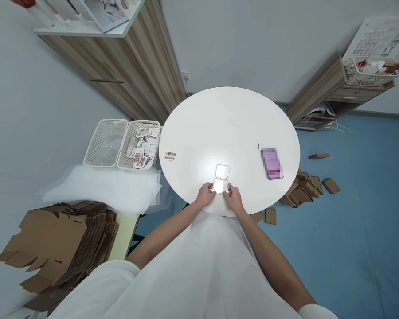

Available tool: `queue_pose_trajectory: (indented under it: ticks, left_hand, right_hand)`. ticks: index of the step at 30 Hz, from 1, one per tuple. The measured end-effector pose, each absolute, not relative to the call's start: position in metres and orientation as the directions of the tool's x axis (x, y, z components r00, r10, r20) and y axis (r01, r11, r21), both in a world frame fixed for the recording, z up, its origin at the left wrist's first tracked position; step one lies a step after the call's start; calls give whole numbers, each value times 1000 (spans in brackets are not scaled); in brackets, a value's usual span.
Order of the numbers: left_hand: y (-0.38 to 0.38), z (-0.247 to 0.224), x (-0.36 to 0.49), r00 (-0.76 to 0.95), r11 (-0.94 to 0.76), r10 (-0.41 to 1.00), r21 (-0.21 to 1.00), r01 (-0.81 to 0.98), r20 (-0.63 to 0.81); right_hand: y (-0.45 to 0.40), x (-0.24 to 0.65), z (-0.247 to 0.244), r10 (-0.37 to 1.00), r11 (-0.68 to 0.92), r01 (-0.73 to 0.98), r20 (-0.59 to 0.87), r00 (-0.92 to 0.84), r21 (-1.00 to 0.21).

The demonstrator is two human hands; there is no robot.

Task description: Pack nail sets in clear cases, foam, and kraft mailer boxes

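Observation:
A small clear plastic case (222, 171) lies opened flat near the front edge of the white table, its lid folded away from me. My left hand (205, 195) grips the near half at its left side, fingers closed on the rim. At the right side my right hand (233, 198) pinches the same half between thumb and fingers. Whether anything thin lies inside the case I cannot tell. Further left on the tabletop sits a small sheet of reddish-brown nail tips (170, 156), touched by neither hand.
The round white table (232, 115) carries a blurred purple rectangle (271, 163) at right. Left of it stand a white basket of printed cards (143, 144), a basket of clear bags (107, 142), white sheets (103, 188) and stacked flat cardboard boxes (63, 235). Small brown boxes (302, 190) lie on the floor.

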State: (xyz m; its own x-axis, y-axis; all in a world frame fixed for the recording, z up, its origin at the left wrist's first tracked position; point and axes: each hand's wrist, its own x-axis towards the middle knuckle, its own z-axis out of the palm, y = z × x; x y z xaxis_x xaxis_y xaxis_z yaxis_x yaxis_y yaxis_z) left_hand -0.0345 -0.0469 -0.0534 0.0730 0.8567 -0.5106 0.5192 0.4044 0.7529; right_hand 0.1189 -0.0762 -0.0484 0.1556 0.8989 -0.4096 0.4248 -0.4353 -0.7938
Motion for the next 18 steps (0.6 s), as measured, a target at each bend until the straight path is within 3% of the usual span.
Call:
queue_pose_trajectory:
  ticks: [4,11,18]
  left_hand:
    - [-50,-50,-33,52,444,837,732,516,-544]
    - [-53,-47,-30,53,557,792,756,343,-608]
    - [-38,-47,-29,61,574,787,765,292,-614]
  right_hand:
    - [-80,120,-49,871,-492,375,-448,204,-786]
    - [-82,120,-47,786,-603,68,-577,224,-795]
    - [-64,126,-41,797,-580,61,-551,246,-812]
